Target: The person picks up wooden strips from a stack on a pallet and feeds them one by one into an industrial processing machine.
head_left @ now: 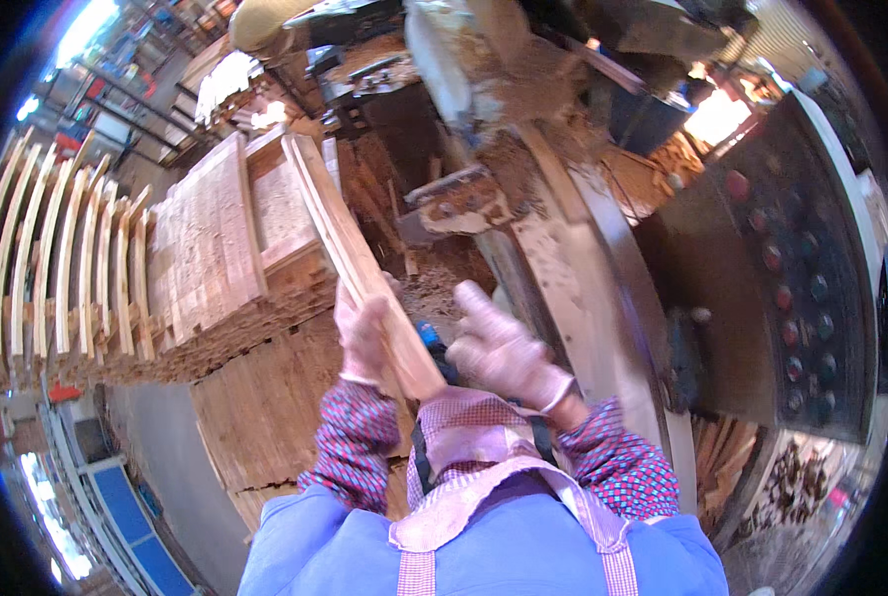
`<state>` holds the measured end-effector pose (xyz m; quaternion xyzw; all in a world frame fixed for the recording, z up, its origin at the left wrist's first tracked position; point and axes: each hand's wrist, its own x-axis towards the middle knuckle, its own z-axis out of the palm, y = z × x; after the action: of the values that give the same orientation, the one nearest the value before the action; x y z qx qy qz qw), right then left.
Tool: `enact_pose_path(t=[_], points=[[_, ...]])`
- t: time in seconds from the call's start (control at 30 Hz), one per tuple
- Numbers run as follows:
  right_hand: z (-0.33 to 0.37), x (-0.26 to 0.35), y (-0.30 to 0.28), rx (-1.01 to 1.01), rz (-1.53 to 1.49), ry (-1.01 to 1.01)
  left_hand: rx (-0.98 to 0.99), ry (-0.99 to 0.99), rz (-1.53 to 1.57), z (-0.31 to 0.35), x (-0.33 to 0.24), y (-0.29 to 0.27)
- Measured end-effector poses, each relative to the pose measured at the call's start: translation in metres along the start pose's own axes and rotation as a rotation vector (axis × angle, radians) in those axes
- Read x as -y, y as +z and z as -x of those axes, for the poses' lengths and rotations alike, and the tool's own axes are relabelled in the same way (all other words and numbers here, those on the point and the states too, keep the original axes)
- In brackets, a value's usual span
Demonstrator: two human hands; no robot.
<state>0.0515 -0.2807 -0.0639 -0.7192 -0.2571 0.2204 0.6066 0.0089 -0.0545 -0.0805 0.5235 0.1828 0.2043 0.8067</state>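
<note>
1. Left hand [365, 333] is gripping the narrow board [363, 263], right of the board stack [206, 233].
2. Board's long axis is running forward-left from the wearer; its far end is overlapping the stack's right edge in view.
3. Right hand [504, 348], fingers loosely spread, is hovering farther from the stack, beside the board, apparently not touching.

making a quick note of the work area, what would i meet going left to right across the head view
Spaced wooden slats, stacked wide boards, gloved left hand gripping a long wooden strip, gloved right hand, dark panel with round buttons.
</note>
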Motion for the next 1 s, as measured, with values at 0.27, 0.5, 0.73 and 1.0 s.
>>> enact_pose_path(t=[0.27, 0.5, 0.73, 1.0], points=[[0.196, -0.001, -0.048, -0.156, 0.537, 0.225, 0.029, -0.194, 0.344, 0.109, 0.073, 0.116], [0.272, -0.077, -0.099, -0.288, 1.308, 0.152, 0.070, -0.246, 0.303, 0.093, 0.079, 0.096], [-0.007, -0.090, -0.162, -0.337, 1.458, -0.052, 0.047, -0.210, 0.246, 0.081, 0.060, 0.077], [-0.022, -0.006, -0.069, -0.060, 0.230, 0.150, 0.002, 0.001, 0.190, 0.062, 0.080, 0.087]])
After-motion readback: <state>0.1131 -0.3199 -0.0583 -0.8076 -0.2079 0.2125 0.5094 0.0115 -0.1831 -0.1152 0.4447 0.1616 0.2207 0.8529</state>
